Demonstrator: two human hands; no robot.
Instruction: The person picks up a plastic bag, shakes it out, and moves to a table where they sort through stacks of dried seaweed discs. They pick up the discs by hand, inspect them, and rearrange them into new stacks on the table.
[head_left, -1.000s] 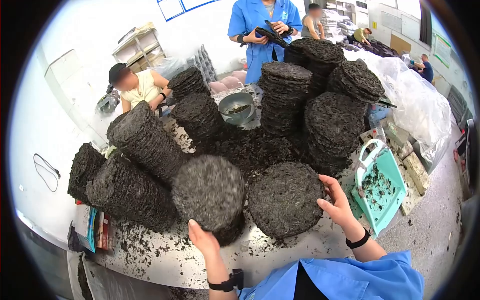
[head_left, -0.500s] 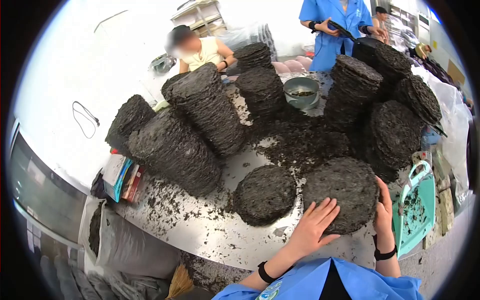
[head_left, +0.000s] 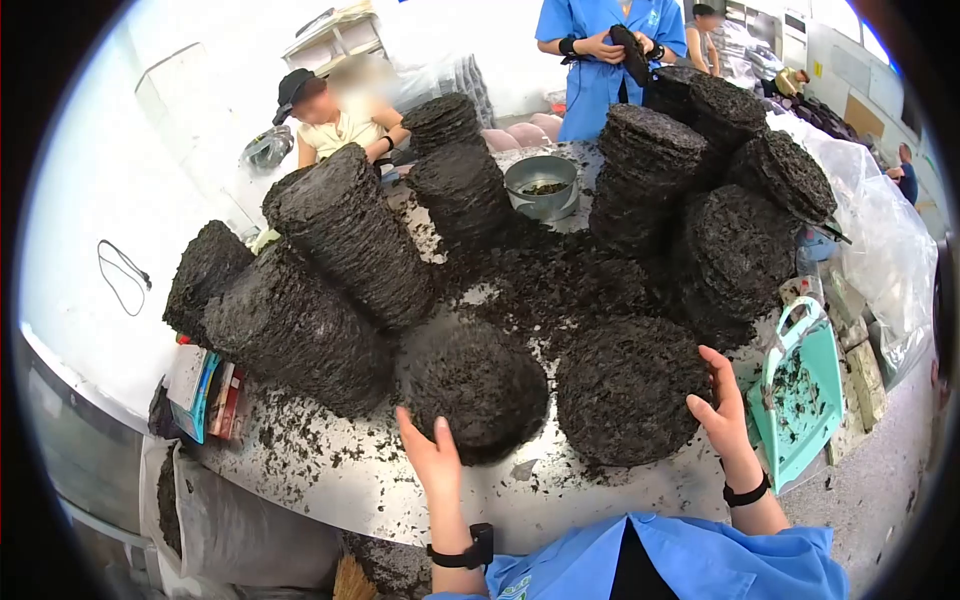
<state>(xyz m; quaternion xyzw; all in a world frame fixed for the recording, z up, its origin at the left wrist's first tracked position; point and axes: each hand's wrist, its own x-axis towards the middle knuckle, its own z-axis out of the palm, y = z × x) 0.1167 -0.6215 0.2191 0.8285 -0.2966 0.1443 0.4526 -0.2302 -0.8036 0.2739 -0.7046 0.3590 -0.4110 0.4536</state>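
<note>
A worker in a blue coat leans over a flake-strewn metal surface (head_left: 330, 470) crowded with stacks of dark, dried round cakes. The worker's left hand (head_left: 432, 455) rests against the near side of the smaller low stack (head_left: 478, 385), fingers flat and thumb raised, its grip released rather than closed. The right hand (head_left: 722, 412) cups the right flank of the larger low stack (head_left: 622, 388) with fingers spread, its grip likewise loose and open. The two low stacks stand side by side at the near edge of the surface, just apart, each hand touching its own. Behind them tall columns (head_left: 345, 235) of the same cakes lean to the left, with more upright columns (head_left: 650, 165) toward the back and a metal bowl (head_left: 542, 186) between them. A teal dustpan (head_left: 800, 395) holding dark crumbs lies just right of the right hand. At the far side a co-worker in blue (head_left: 590, 60) holds a cake in both hands, and a seated person in a black cap (head_left: 335, 125) works behind the leaning columns. A filled sack (head_left: 235, 520) sits below the surface's near edge.
</note>
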